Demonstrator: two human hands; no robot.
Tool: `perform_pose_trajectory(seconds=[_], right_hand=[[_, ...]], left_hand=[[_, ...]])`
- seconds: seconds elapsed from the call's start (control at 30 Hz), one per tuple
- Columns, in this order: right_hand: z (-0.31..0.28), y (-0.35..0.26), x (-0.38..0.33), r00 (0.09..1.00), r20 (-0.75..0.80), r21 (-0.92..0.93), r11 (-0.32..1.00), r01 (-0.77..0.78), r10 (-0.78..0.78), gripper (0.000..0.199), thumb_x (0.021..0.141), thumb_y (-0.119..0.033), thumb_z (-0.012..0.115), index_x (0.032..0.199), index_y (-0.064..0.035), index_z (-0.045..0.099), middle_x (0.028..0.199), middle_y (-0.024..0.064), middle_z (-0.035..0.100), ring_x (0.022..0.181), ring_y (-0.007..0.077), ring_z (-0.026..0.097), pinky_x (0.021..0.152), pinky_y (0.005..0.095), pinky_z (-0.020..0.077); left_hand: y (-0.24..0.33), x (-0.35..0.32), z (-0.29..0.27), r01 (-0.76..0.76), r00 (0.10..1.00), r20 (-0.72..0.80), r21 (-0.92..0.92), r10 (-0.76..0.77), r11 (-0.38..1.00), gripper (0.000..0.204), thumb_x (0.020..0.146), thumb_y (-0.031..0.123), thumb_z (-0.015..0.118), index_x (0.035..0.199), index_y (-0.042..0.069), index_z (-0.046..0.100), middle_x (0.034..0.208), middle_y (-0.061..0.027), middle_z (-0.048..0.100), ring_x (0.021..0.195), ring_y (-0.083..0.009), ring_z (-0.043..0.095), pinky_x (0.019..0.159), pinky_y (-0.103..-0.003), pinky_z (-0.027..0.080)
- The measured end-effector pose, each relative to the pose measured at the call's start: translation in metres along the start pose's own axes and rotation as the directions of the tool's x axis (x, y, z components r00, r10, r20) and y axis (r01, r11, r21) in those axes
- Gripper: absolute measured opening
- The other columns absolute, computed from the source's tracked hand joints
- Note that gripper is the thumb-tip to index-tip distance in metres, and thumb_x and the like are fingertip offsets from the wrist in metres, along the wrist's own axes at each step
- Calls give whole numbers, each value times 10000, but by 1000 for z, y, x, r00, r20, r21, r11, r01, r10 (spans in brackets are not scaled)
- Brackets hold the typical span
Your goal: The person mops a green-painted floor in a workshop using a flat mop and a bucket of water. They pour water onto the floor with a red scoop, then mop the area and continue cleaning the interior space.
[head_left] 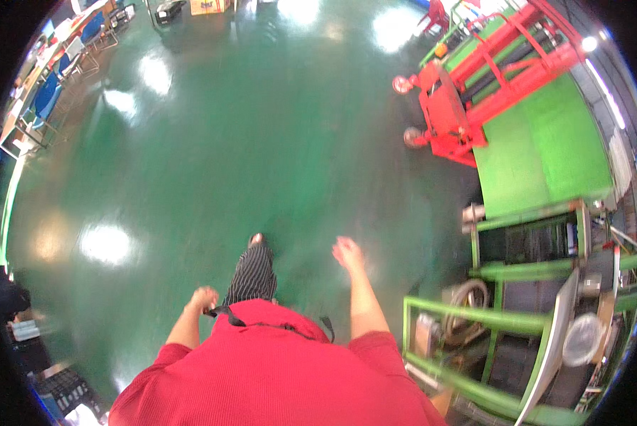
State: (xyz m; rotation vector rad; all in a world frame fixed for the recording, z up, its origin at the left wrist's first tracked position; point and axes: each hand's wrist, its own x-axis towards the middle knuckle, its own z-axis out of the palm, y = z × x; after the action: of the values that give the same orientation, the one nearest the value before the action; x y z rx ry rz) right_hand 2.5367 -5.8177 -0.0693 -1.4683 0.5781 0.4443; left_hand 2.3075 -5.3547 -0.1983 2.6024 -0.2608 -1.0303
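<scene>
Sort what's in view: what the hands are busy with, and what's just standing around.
With the hands:
- left hand: closed, holds nothing visible
- right hand: bare, holds nothing
- green floor underfoot

Standing around:
- red pallet lifter
- green metal frame
- blue chairs

The green floor (212, 156) ahead of the green metal frame (489, 319) lay open, and my left hand (202, 299) and right hand (348, 252) had free room there. The frame itself blocked my right side, packed with a hose coil (467, 295). Beyond the frame, a red pallet lifter (467, 99) stood in the way. Far left of the frame, blue chairs (48, 96) lined the edge.
</scene>
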Motion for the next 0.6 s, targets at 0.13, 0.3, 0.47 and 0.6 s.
perform_pose_trajectory(seconds=[0.13, 0.3, 0.47, 0.6], right_hand=[[130, -254, 192, 722, 442, -170, 740, 651, -533, 223, 879, -162, 480, 1075, -73, 537, 821, 54, 607, 682, 110, 575, 555, 240, 456], [63, -247, 355, 977, 194, -273, 952, 140, -88, 262, 853, -263, 516, 1058, -103, 548, 732, 11, 572, 566, 94, 516, 499, 246, 420], [-144, -192, 367, 794, -280, 172, 842, -511, 539, 161, 789, -233, 514, 709, -94, 518, 627, 61, 517, 558, 204, 495, 515, 348, 414], [-187, -270, 510, 557, -457, 275, 706, -653, 693, 126, 777, -183, 509, 694, -89, 501, 610, 67, 519, 523, 211, 494, 472, 349, 413]], left_hand=[[15, 140, -122, 389, 921, 106, -274, -374, 880, 212, 672, 269, 615, 808, 113, 655, 839, -84, 650, 795, -234, 613, 673, -373, 485], [-38, 350, -316, 424, 752, 511, 109, -416, 899, 124, 615, 107, 603, 720, 114, 669, 757, -96, 647, 694, -248, 627, 581, -351, 488], [-12, 594, -688, -120, 897, -437, -375, -61, 919, 84, 647, 153, 520, 606, 84, 545, 688, -101, 580, 673, -288, 573, 600, -351, 453], [30, 788, -887, -61, 712, -600, -571, -365, 819, 79, 721, 138, 528, 712, 73, 573, 687, -117, 599, 682, -275, 591, 612, -371, 462]])
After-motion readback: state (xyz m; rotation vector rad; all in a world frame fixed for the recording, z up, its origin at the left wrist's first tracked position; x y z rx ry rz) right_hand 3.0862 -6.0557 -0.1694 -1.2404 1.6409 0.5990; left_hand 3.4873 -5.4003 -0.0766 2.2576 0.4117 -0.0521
